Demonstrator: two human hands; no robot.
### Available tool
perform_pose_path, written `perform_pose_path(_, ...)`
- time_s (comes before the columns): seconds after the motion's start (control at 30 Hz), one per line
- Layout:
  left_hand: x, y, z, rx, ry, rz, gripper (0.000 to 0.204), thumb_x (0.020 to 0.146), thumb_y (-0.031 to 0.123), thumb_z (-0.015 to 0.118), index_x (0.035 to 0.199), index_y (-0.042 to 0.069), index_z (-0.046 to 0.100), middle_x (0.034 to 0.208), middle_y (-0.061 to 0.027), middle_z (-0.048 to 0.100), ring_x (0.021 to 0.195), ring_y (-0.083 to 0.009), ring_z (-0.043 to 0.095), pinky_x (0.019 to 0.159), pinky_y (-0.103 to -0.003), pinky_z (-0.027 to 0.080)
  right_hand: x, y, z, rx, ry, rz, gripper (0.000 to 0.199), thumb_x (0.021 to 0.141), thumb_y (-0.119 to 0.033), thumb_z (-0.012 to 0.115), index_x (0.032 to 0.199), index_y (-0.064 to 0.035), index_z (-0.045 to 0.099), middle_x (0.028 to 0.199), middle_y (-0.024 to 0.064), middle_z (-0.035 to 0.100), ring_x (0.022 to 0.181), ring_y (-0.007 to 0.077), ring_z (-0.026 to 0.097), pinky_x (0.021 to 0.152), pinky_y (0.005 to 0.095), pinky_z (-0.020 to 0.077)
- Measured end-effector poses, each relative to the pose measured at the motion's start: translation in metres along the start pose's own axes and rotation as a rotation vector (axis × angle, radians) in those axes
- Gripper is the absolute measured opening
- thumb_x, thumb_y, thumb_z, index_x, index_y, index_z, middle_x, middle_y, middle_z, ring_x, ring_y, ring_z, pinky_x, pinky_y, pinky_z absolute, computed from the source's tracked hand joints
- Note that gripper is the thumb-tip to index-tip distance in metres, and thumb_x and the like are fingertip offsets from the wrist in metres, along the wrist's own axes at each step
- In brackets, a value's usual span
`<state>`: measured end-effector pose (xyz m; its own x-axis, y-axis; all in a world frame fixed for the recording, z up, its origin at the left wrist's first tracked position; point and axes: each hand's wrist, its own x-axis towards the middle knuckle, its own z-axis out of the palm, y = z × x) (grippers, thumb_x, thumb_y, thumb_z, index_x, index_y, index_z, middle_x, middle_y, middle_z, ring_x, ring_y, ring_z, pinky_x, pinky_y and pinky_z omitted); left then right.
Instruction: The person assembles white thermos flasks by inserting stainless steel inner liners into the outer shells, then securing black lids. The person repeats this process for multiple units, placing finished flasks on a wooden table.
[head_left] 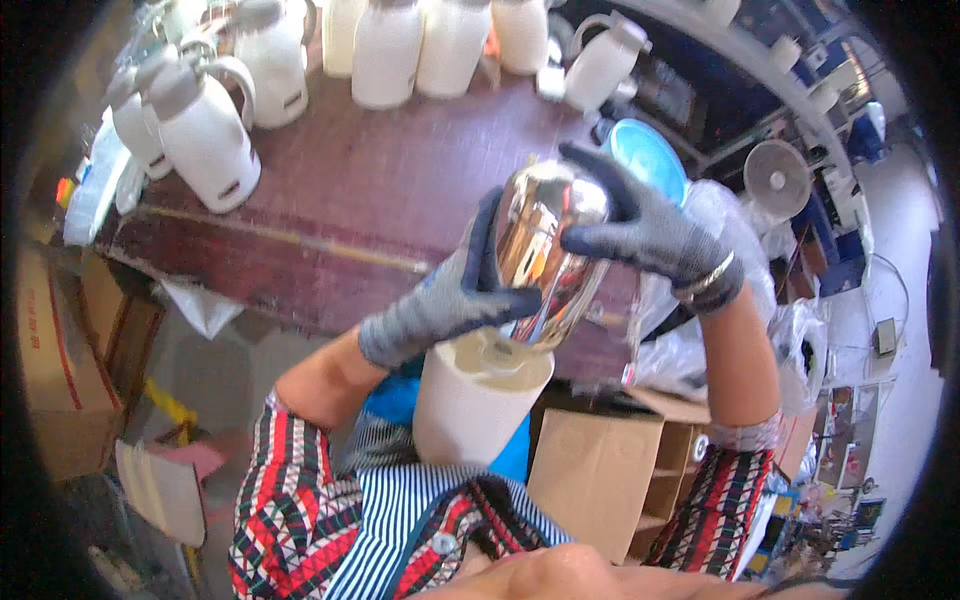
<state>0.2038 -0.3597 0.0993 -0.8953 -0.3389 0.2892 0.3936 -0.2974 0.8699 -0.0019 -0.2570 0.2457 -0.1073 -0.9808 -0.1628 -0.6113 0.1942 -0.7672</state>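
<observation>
Between my two gloved hands is a shiny silver glass vacuum-flask liner (535, 235), tilted, its rounded end up and its lower end over a white jug body (480, 405). My left hand (455, 285) wraps the liner's left side, fingers and thumb around it. Against its upper right side my right hand (640, 215) presses with thumb and fingers spread round the rounded end. The white jug body stands upright close to me, its open mouth facing up just below the liner. Whether the liner's lower end touches the rim, I cannot tell.
A dark red table (340, 190) spreads ahead. Several white jugs with grey lids (205, 135) stand along its far and left edges. A blue basin (648, 160) and clear plastic bags (725, 225) lie right. Cardboard boxes (595, 470) stand below; a fan (777, 180) is farther right.
</observation>
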Motion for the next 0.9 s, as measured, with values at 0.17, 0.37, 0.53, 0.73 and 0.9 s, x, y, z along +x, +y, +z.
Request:
perform_pose_path(0.17,-0.061,-0.052,-0.048,-0.037,0.009,-0.168,0.089,0.102,0.052,0.059,0.162,-0.001,0.020,0.166,-0.0169,0.030,0.152,-0.0282,0.031,0.126,-0.042,0.023,-0.027,0.036,0.039,0.163,0.043,0.088,0.102,0.076,-0.038,0.092,0.153,0.0040,0.039,0.142,0.0175,0.057,0.127,0.0228,0.058,0.109,0.0356,0.0467)
perform_pose_path(0.37,-0.102,-0.069,-0.003,0.007,-0.035,-0.150,0.099,0.099,0.061,0.058,0.164,0.002,0.014,0.167,-0.0184,0.025,0.154,-0.0311,0.027,0.126,-0.043,0.021,-0.082,0.042,0.087,0.043,-0.036,0.146,0.110,0.070,-0.042,0.094,0.153,0.0029,0.039,0.145,0.0202,0.052,0.135,0.0288,0.053,0.115,0.0403,0.0420)
perform_pose_path(0.53,-0.108,-0.091,0.016,-0.044,0.040,-0.277,0.080,0.103,0.055,0.053,0.160,0.003,0.030,0.158,-0.0179,0.042,0.146,-0.0277,0.041,0.124,-0.041,0.028,-0.117,0.045,0.096,-0.027,-0.015,0.254,0.111,0.066,-0.044,0.095,0.152,0.0017,0.042,0.141,0.0214,0.056,0.129,0.0305,0.059,0.112,0.0416,0.0456)
perform_pose_path(0.73,-0.120,-0.146,0.007,-0.023,-0.148,-0.460,0.060,0.108,0.042,0.048,0.153,0.002,0.044,0.152,-0.0185,0.051,0.139,-0.0263,0.050,0.120,-0.039,0.036,-0.134,0.048,0.084,-0.216,-0.189,0.154,0.106,0.067,-0.044,0.091,0.152,-0.0016,0.044,0.125,0.0212,0.062,0.113,0.0353,0.063,0.099,0.0425,0.0498)
perform_pose_path(0.9,-0.141,-0.143,0.004,0.311,-0.167,-0.495,0.053,0.108,0.039,0.047,0.148,0.004,0.050,0.146,-0.0203,0.055,0.136,-0.0356,0.052,0.116,-0.044,0.040,-0.149,0.048,0.084,-0.287,-0.172,0.208,0.106,0.067,-0.049,0.090,0.151,-0.0009,0.046,0.121,0.0205,0.063,0.106,0.0353,0.065,0.094,0.0419,0.0519)
